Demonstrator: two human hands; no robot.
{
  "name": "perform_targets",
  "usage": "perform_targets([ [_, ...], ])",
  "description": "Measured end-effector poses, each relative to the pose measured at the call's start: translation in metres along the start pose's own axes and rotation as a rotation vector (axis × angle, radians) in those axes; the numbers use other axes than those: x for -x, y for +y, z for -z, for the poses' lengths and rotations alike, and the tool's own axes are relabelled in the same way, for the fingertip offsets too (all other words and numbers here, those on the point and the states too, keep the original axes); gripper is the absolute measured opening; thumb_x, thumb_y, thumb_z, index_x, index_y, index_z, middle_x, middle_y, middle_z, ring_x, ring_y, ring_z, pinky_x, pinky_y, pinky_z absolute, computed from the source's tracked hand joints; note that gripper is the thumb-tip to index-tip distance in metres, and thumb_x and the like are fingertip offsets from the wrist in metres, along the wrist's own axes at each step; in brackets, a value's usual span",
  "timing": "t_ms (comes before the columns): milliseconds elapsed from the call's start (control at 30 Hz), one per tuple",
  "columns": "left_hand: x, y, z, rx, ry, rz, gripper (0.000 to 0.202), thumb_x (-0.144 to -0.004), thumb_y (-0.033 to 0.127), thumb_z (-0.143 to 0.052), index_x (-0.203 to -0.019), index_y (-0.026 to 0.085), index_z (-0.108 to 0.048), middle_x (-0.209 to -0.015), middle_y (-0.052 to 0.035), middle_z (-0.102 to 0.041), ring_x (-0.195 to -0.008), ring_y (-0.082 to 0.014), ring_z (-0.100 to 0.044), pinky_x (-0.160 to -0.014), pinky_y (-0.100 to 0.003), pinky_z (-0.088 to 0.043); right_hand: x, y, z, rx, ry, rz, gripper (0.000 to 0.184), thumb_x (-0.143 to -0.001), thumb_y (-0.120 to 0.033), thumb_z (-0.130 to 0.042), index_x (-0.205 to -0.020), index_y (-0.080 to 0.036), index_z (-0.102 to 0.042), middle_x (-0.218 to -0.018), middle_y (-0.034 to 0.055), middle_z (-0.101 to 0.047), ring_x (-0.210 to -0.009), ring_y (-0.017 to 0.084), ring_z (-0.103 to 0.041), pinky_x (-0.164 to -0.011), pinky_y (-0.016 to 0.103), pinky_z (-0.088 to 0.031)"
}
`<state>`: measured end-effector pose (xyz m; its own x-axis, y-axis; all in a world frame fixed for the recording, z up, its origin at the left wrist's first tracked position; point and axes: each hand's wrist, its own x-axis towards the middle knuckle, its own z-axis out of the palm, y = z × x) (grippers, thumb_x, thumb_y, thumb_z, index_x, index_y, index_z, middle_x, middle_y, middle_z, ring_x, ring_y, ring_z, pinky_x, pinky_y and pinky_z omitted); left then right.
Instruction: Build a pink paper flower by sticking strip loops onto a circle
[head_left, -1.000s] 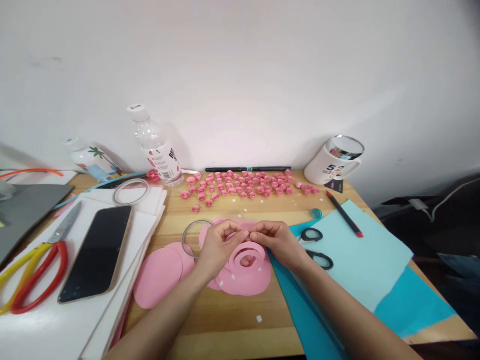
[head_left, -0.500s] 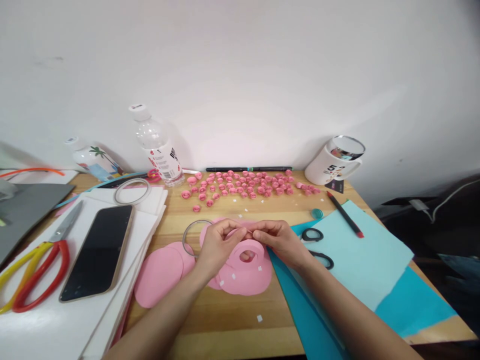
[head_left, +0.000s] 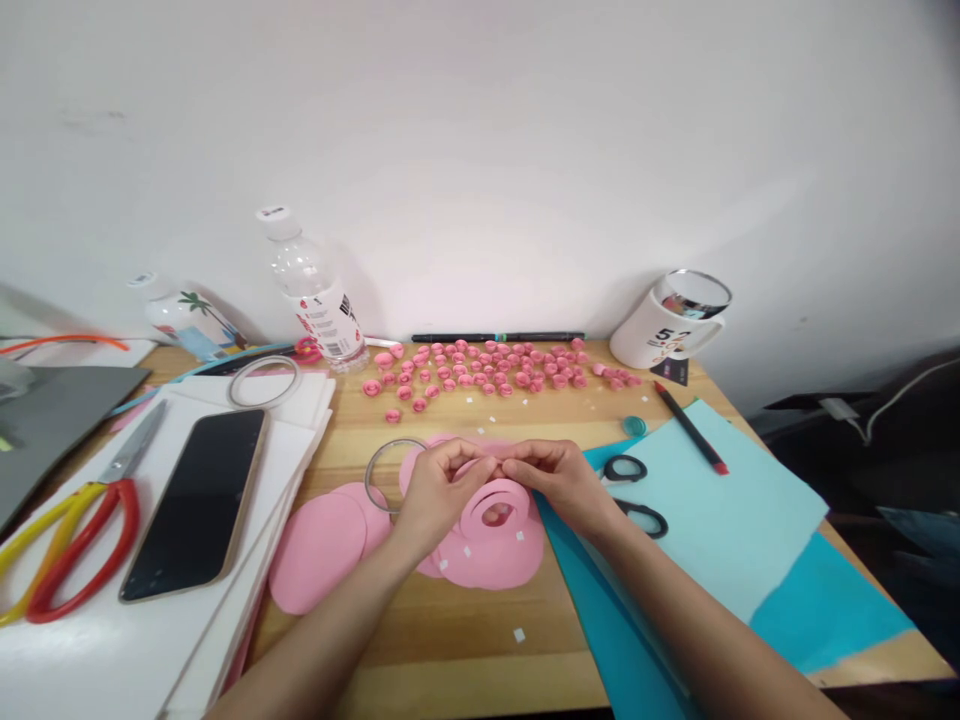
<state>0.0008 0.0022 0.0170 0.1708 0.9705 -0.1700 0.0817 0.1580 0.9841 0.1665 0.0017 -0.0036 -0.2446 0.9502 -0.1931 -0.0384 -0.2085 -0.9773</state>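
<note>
My left hand (head_left: pixel 441 492) and my right hand (head_left: pixel 553 482) meet at the middle of the desk, thumbs and fingertips pinched together. Between them they hold a pink paper strip (head_left: pixel 516 496), whose free part curls in a loop toward me. The bit right at the fingertips is mostly hidden. Beneath lie pink paper rounds (head_left: pixel 495 572) with small white squares on them. More pink paper rounds (head_left: pixel 316 556) lie to the left, and a roll of tape (head_left: pixel 367 480) rests beside my left hand. Many small rolled pink paper flowers (head_left: pixel 487 372) are spread out beyond my hands.
On the left, red-and-yellow scissors (head_left: pixel 124 500) and a phone (head_left: pixel 201 500) lie on white paper (head_left: pixel 97 655). A bottle (head_left: pixel 319 290), a black pen (head_left: pixel 495 338) and a mug (head_left: pixel 660 325) stand or lie by the wall. Black-handled scissors (head_left: pixel 636 468) and a marker (head_left: pixel 691 428) lie on blue sheets (head_left: pixel 750 510).
The loop of the pink strip has shifted slightly and shows a second turn. My hands have stayed almost in place, fingertips moving a little.
</note>
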Motion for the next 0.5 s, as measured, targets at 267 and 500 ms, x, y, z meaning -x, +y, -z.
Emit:
perform_targets([
  [267, -0.0004, 0.0007, -0.0001, 0.004, -0.010, -0.003, 0.016, -0.068, 0.030, -0.065, -0.067, 0.015, -0.062, -0.066, -0.0018, -0.066, -0.063, -0.0139, -0.061, -0.058, -0.023, -0.047, 0.0004, 0.0009, -0.0005, 0.037, 0.011, 0.019, 0.021, -0.072, -0.037, -0.066, -0.075, -0.017, -0.071, -0.077, 0.0049, -0.073, -0.070, 0.017, -0.064, -0.067, 0.029, -0.049],
  [500, -0.0007, -0.0013, 0.0000, 0.013, -0.015, -0.002, 0.016, -0.068, 0.031, -0.066, -0.067, 0.015, -0.062, -0.065, -0.0015, -0.066, -0.062, -0.0138, -0.061, -0.058, -0.023, -0.048, 0.0001, 0.0015, -0.0006, 0.042, 0.012, 0.023, 0.020, -0.072, -0.037, -0.066, -0.074, -0.018, -0.071, -0.076, 0.0043, -0.073, -0.069, 0.017, -0.065, -0.067, 0.030, -0.050],
])
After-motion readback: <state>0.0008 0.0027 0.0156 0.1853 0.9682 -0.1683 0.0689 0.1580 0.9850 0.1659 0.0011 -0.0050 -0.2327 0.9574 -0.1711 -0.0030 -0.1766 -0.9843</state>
